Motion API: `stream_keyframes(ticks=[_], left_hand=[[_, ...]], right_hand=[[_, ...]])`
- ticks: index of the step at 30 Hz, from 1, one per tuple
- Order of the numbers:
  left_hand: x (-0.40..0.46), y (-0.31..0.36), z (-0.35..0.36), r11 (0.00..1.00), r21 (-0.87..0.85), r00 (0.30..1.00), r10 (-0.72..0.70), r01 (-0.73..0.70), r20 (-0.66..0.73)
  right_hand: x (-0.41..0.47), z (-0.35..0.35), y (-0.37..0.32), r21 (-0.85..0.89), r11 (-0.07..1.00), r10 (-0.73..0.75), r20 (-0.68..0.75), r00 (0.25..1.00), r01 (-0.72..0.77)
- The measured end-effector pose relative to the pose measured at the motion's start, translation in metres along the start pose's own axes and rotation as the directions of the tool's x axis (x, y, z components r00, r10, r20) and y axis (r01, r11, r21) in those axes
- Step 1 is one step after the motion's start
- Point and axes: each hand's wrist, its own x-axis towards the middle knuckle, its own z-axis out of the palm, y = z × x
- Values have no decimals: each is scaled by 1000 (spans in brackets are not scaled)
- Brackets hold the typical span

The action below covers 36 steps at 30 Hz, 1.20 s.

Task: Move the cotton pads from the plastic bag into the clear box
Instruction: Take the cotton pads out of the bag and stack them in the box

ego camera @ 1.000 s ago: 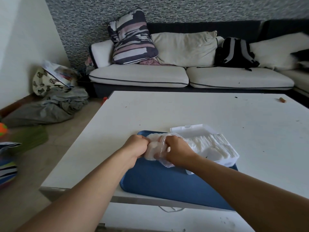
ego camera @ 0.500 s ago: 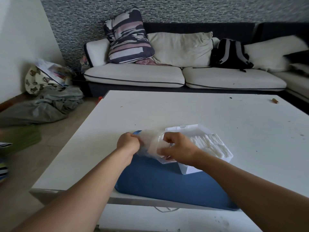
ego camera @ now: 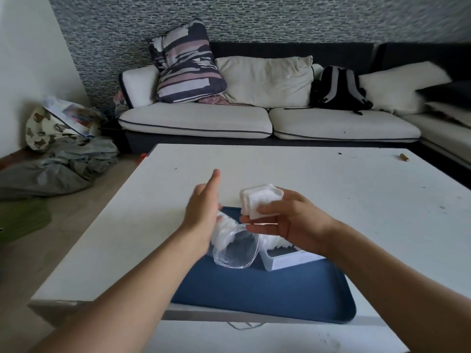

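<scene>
A blue tray [ego camera: 267,296] sits at the near edge of the white table [ego camera: 331,189], carrying the clear box [ego camera: 288,261] with cotton pads standing in it. Just above — the plastic bag [ego camera: 235,250], more pads inside, rests against the left hand [ego camera: 204,207], fingers straight and released. The right hand [ego camera: 288,220] pinches a stack of cotton pads [ego camera: 260,200] over the box; a sofa [ego camera: 254,118] lies beyond.

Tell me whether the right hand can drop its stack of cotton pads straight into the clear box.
Probably yes: the right hand holds the stack of cotton pads just above the clear box, whose top looks open.
</scene>
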Motion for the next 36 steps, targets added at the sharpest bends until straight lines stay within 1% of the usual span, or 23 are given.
stream_keyframes(ticks=[1, 2, 3, 4, 7, 8, 11, 13, 15, 18, 20, 23, 25, 26, 28, 31, 33, 34, 36], left_hand=[[-16, 7, 8, 974, -194, 988, -92, 115, 120], [-29, 10, 14, 934, -300, 967, -134, 197, 218], [-38, 10, 20, 905, -356, 951, -135, 232, 277], [-41, 6, 26, 896, -380, 952, -125, 230, 281], [-44, 2, 35, 885, -427, 978, -130, 188, 161], [-44, 3, 35, 878, -441, 981, -138, 186, 140], [-44, 3, 37, 895, -415, 985, -126, 165, 120], [-47, 2, 37, 891, -422, 983, -120, 170, 142], [-48, 0, 36, 866, -452, 970, -139, 216, 197], [-47, -2, 35, 840, -476, 956, -159, 263, 247], [-45, -2, 33, 829, -477, 947, -180, 291, 265], [-44, 0, 30, 847, -449, 949, -179, 283, 260], [-45, 3, 30, 844, -467, 956, -168, 265, 239], [-45, 3, 31, 836, -481, 960, -175, 263, 221], [-48, 4, 35, 802, -528, 959, -207, 280, 194], [-52, 2, 44, 684, -625, 927, -286, 376, 244], [-53, 1, 46, 633, -662, 916, -295, 401, 272], [-50, 1, 47, 627, -668, 916, -290, 400, 276], [-45, 0, 46, 659, -648, 925, -276, 381, 263]], right_hand=[[2, 4, 2, -2, 1000, -18, 13, 1000, 18], [4, 9, 4, -15, 999, -37, 18, 999, 37], [6, 13, 5, -39, 998, -50, 12, 999, 50], [7, 17, 6, -77, 996, -55, -11, 998, 54], [10, 26, 10, -207, 977, -74, -103, 992, 51], [10, 27, 11, -251, 967, -80, -122, 989, 47], [10, 28, 12, -378, 923, -146, -158, 977, 77], [10, 30, 14, -400, 908, -211, -181, 961, 125], [10, 34, 16, -413, 896, -266, -209, 941, 162], [14, 39, 18, -399, 898, -306, -259, 916, 187], [18, 41, 19, -424, 886, -337, -312, 888, 188], [23, 41, 20, -455, 870, -393, -411, 823, 188], [25, 41, 20, -470, 859, -426, -440, 791, 201], [25, 41, 21, -472, 858, -431, -442, 787, 204], [25, 42, 22, -459, 866, -409, -422, 809, 199], [28, 45, 26, -454, 881, -340, -412, 845, 133], [29, 46, 28, -470, 877, -320, -413, 853, 101], [28, 45, 28, -468, 878, -320, -417, 850, 101], [25, 43, 23, -478, 871, -347, -429, 834, 117]])
